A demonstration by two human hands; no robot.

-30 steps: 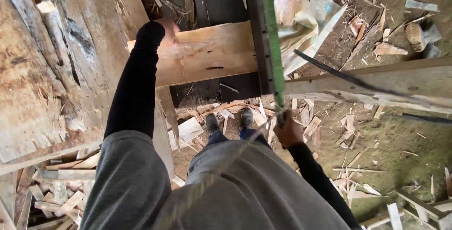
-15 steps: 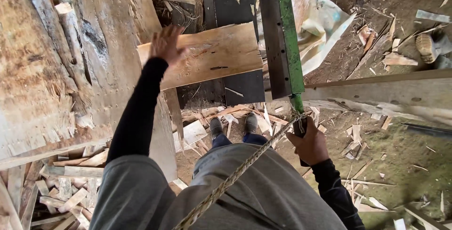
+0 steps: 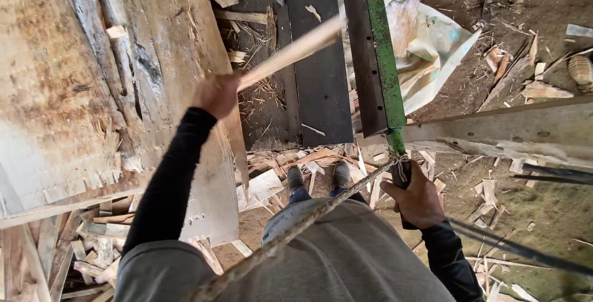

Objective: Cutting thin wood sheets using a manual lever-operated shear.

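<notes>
My left hand (image 3: 216, 95) is shut on one end of a pale wooden board (image 3: 290, 51), which points up and to the right, edge-on to the camera and blurred. It hangs over a dark metal bed (image 3: 315, 79). My right hand (image 3: 419, 200) grips the dark handle at the near end of a long green metal lever arm (image 3: 383, 61). A frayed rope (image 3: 309, 221) is tied at that handle and runs down-left across my body. My shoes (image 3: 318, 178) stand on the ground below.
A huge rough log face (image 3: 74, 92) fills the left. Split wood scraps (image 3: 62, 252) lie piled at lower left and around my feet. A grey beam (image 3: 513, 132) crosses the right side. A white sack (image 3: 432, 42) and more offcuts lie on the dirt.
The board lay flat across the metal bed under my left hand; now that hand has lifted it and turned it on edge. My right hand has stayed on the lever handle.
</notes>
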